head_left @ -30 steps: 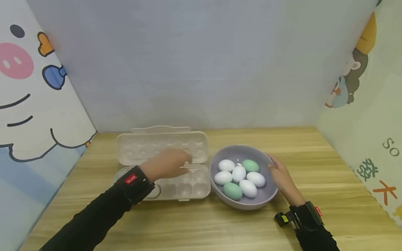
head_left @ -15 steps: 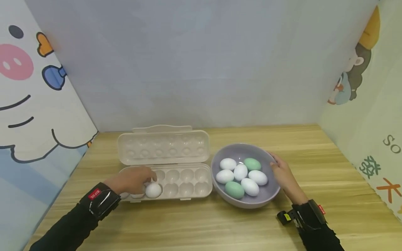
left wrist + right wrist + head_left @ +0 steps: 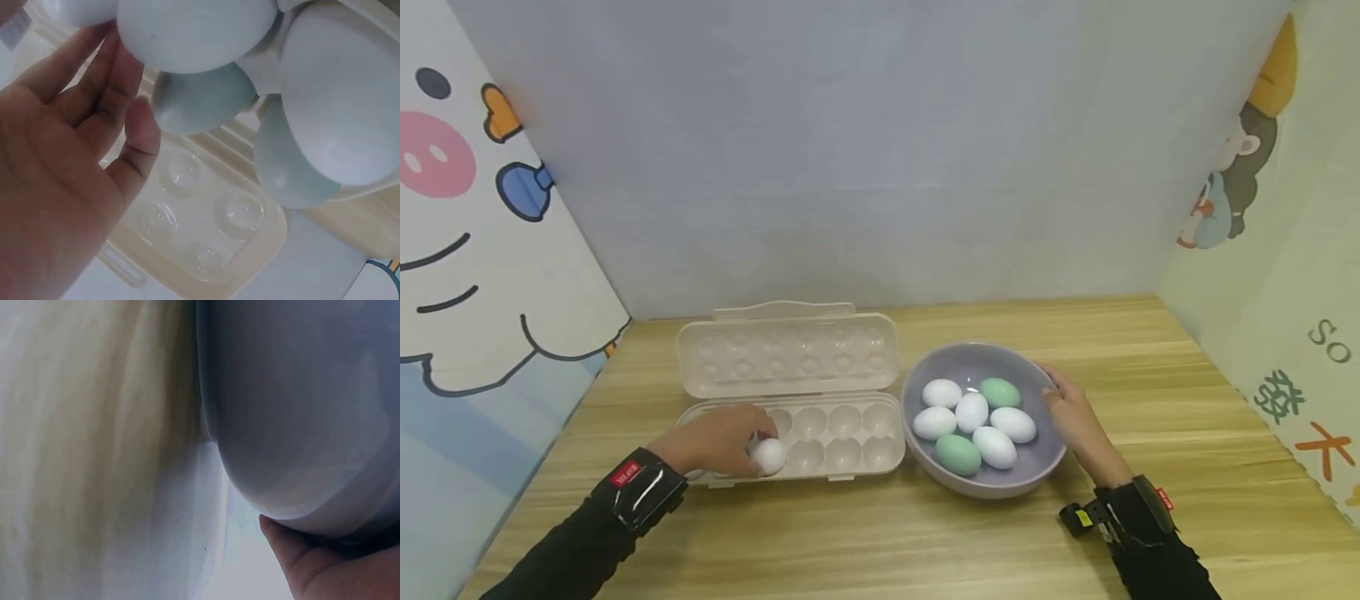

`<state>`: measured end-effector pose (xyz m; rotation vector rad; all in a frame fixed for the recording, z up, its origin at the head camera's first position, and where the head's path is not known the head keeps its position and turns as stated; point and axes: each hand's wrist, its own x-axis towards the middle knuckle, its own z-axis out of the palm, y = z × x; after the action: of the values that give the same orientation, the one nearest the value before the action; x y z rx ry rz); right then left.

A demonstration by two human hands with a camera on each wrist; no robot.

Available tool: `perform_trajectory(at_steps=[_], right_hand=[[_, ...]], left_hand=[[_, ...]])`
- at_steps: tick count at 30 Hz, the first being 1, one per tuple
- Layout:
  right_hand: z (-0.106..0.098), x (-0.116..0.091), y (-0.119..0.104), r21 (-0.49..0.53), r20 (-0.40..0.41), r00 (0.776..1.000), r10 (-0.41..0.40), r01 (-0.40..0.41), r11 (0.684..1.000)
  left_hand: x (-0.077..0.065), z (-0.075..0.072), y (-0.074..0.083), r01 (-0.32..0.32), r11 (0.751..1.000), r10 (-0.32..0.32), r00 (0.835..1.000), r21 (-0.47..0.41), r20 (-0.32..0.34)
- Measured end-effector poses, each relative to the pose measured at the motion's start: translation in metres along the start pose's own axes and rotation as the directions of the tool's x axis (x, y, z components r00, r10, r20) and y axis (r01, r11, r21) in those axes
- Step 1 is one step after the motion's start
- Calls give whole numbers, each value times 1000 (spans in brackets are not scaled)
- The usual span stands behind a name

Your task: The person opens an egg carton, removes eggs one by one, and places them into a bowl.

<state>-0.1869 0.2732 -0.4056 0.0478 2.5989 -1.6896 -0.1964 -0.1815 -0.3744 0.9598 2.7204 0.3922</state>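
Note:
In the head view, my left hand (image 3: 718,440) pinches a white egg (image 3: 770,457) at the front row of the beige egg carton (image 3: 891,460). The left wrist view shows the fingers (image 3: 100,81) curled up against that egg, which is cut off at the frame's top. Beside it in the carton sit white eggs (image 3: 350,94) and pale green eggs (image 3: 203,100), mostly hidden by my hand in the head view. My right hand (image 3: 1075,425) grips the right rim of a grey-purple bowl (image 3: 958,364), thumb over the edge. White eggs (image 3: 1013,425) and two green eggs (image 3: 958,455) lie inside.
The carton's lid (image 3: 786,367) stands open behind its base, near the grey back wall (image 3: 880,167). Base and bowl nearly meet on the wood-grain table (image 3: 880,542). Printed side panels (image 3: 565,275) flank the table.
My left hand has moved left and down from above the carton's middle to the white egg in the front row, and now pinches it. My right hand stays on the bowl.

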Motion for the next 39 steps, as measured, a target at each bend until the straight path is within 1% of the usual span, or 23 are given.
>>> perform_trajectory(at_steps=[3, 6, 8, 10, 13, 17, 20, 24, 26, 28, 29, 31, 33, 35, 38, 39], right_hand=[[0, 0, 1, 2, -4, 1000, -3, 3, 1000], [0, 0, 2, -6, -6, 1000, -8, 8, 1000], [0, 1, 3, -11, -7, 1000, -15, 15, 1000], [0, 2, 4, -10, -6, 1000, -26, 26, 1000], [0, 3, 5, -5, -5, 999, -33, 33, 999], [0, 2, 3, 0, -2, 1000, -21, 21, 1000], [0, 1, 2, 0, 0, 1000, -18, 18, 1000], [1, 1, 1, 13, 4, 1000, -31, 31, 999], [2, 1, 2, 20, 5, 999, -32, 32, 999], [2, 1, 3, 22, 6, 999, -33, 33, 999], [2, 1, 4, 20, 2, 1000, -30, 30, 999], [1, 1, 4, 20, -7, 1000, -29, 29, 999], [1, 1, 4, 17, -12, 999, -30, 30, 999], [0, 1, 4, 12, -16, 999, -28, 29, 1000], [-1, 2, 5, 2, -18, 999, -26, 26, 1000], [-2, 2, 6, -1, -20, 999, -27, 27, 1000]], left_hand=[[3, -2, 1, -13, 1000, 13, 1000, -9, -18], [7, -5, 5, -31, 997, 29, 999, -64, -25], [11, -8, 10, -48, 993, 44, 998, -110, -41], [17, -11, 16, -83, 987, 74, 995, -138, -70], [27, -15, 26, -136, 980, 119, 985, -143, -124], [44, -19, 41, -207, 975, 187, 962, -85, -202], [61, -19, 53, -276, 960, 257, 934, -44, -250], [82, -19, 72, -348, 938, 333, 904, -8, -268], [92, -18, 85, -371, 928, 362, 895, 18, -262], [102, -17, 98, -399, 915, 401, 884, 59, -240], [107, -15, 104, -414, 905, 426, 875, 102, -229], [118, -12, 117, -437, 876, 474, 858, 203, -200], [129, -8, 128, -452, 839, 513, 843, 301, -164], [137, -3, 136, -453, 803, 534, 836, 386, -129], [146, 5, 143, -455, 769, 541, 837, 449, -80], [148, 8, 145, -457, 758, 546, 835, 464, -69]])
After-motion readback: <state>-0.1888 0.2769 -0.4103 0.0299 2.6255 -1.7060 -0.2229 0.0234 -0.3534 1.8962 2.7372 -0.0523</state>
